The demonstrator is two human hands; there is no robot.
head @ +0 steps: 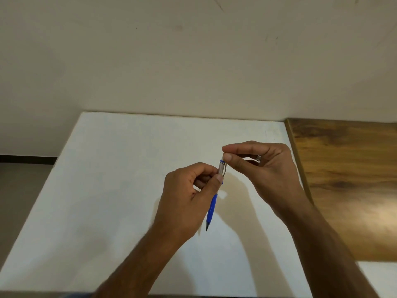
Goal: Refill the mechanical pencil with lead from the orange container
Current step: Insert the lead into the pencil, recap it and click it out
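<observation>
The left hand [189, 196] grips the mechanical pencil [214, 196] nearly upright, tip down; the right hand [260, 166] pinches its top end, just above the left

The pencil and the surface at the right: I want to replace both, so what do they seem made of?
The mechanical pencil looks like glossy blue plastic at its lower barrel, with a silvery, possibly metal, upper section and clip. The surface at the right looks like brown wood or wood-grain laminate, slightly shiny.

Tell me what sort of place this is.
Probably a plain indoor desk or work corner in a room. A white tabletop stands against a bare cream wall, a wood-grain surface adjoins it, and hands hold a mechanical pencil.
</observation>
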